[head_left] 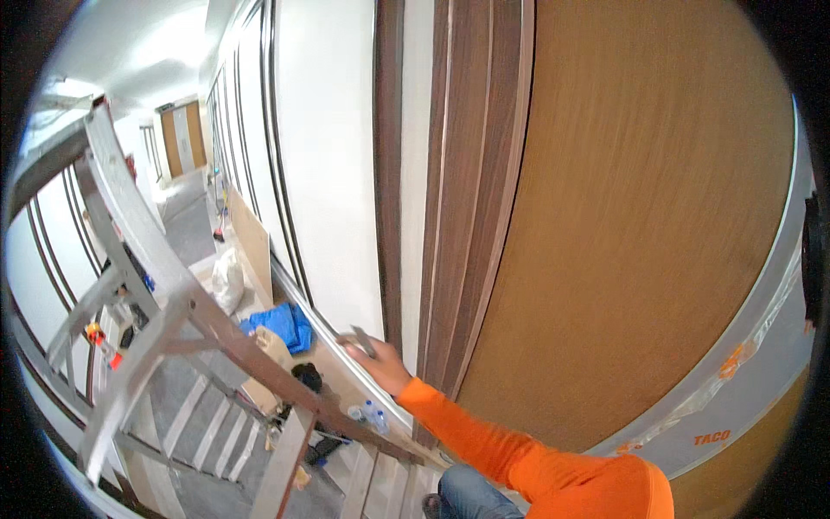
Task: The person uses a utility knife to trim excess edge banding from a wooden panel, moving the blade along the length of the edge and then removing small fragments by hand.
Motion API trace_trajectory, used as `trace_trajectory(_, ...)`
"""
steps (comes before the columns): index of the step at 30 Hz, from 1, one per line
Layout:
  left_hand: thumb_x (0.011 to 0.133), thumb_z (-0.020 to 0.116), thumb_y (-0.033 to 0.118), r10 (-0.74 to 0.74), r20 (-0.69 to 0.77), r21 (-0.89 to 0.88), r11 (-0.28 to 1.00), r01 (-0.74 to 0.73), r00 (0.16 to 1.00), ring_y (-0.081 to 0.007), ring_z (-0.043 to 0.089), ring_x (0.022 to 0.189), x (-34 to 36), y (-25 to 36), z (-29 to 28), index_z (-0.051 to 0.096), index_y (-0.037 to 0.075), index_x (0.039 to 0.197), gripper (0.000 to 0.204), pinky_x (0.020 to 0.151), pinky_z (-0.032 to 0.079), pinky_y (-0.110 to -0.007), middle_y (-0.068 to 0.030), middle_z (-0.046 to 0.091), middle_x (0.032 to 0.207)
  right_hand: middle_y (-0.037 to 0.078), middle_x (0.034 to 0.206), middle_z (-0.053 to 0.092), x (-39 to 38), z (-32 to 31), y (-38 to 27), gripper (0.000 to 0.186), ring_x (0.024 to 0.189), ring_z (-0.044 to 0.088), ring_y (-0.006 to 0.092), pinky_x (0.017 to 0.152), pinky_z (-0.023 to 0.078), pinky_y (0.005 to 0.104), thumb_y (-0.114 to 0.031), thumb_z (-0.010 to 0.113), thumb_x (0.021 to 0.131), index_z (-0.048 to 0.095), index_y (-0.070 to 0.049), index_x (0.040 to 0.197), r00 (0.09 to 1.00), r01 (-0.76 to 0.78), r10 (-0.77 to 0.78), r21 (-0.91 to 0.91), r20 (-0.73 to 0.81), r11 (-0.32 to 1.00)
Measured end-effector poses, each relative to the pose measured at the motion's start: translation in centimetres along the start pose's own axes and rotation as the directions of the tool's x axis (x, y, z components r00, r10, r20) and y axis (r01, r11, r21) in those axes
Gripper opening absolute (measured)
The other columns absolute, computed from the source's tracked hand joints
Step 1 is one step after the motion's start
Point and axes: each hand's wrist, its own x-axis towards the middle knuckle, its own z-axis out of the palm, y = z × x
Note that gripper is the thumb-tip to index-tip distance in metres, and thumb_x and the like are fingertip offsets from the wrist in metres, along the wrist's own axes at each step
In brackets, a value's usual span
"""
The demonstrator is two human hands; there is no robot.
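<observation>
A fisheye view looks down a long corridor from high up beside a door, its straight lines bowed by the lens and its corners black.

Only one of the person's hands shows. Which hand it is cannot be told for certain; it reads as the left hand [378, 363], since its orange sleeve [484, 437] runs up from the lower right of the picture across the body. The right hand is out of view. The person's torso is cut off by the lower edge, with a patch of blue jeans [471, 497] just visible.

The arm is stretched forward and down, the wrist near straight. The grip is clenched around a small flat grey tool [363, 340], perhaps a scraper or blade; its kind is too small to make out. The tool's tip sits against the white wall [333, 173], just beside the dark brown door frame [471, 190]. To the right is the large wooden door [640, 225].

Left of the hand, an aluminium stepladder [147, 294] slants across the frame. Below on the floor [186, 229] lie a blue tarpaulin [281, 324], a white sack [227, 278] and small plastic bottles [370, 415], partly hidden by the ladder.
</observation>
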Motion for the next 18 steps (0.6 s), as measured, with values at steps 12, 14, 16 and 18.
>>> trace_trajectory(12,0.100,0.052,0.050,-0.229,0.047,0.212,0.953,0.214,0.972,-0.0301,0.065,0.077,1.3,7.3,12.1,0.067,0.006,0.112,0.048,0.068,0.055,-0.043,-0.0134,0.069,0.095,0.013,0.105,0.072,15.4,9.9,-6.3,0.050,0.096,0.068,0.0215,0.090,0.050,0.0372,-0.044,0.053,0.106,0.069,0.003,0.115,0.753,-0.127,-0.150,0.365,0.641,0.922)
trace_trajectory(14,0.100,0.052,0.050,-0.240,0.069,0.260,0.941,0.215,0.968,-0.0304,0.065,0.078,1.5,9.5,15.0,0.067,0.006,0.113,0.049,0.069,0.055,-0.044,-0.0135,0.069,0.096,0.012,0.097,0.070,13.2,10.0,-8.1,0.050,0.089,0.067,0.0220,0.084,0.050,0.0374,-0.045,0.054,0.105,0.069,0.002,0.113,0.715,-0.133,-0.108,0.285,0.691,0.949)
trace_trajectory(16,0.100,0.052,0.051,-0.259,0.109,0.306,0.927,0.216,0.960,-0.0307,0.064,0.080,1.9,10.8,18.2,0.067,0.006,0.113,0.049,0.071,0.055,-0.044,-0.0137,0.069,0.097,0.012,0.090,0.069,11.8,8.5,-10.7,0.050,0.082,0.065,0.0226,0.079,0.051,0.0375,-0.046,0.055,0.105,0.069,0.001,0.112,0.707,-0.107,-0.093,0.237,0.701,0.966)
trace_trajectory(18,0.100,0.051,0.051,-0.245,0.123,0.348,0.918,0.189,0.962,-0.0309,0.064,0.081,2.0,12.7,20.1,0.067,0.006,0.114,0.050,0.072,0.054,-0.044,-0.0138,0.069,0.098,0.011,0.082,0.068,11.5,8.3,-13.7,0.049,0.074,0.064,0.0231,0.073,0.051,0.0377,-0.047,0.056,0.104,0.069,0.000,0.110,0.759,-0.025,-0.134,0.234,0.638,0.972)
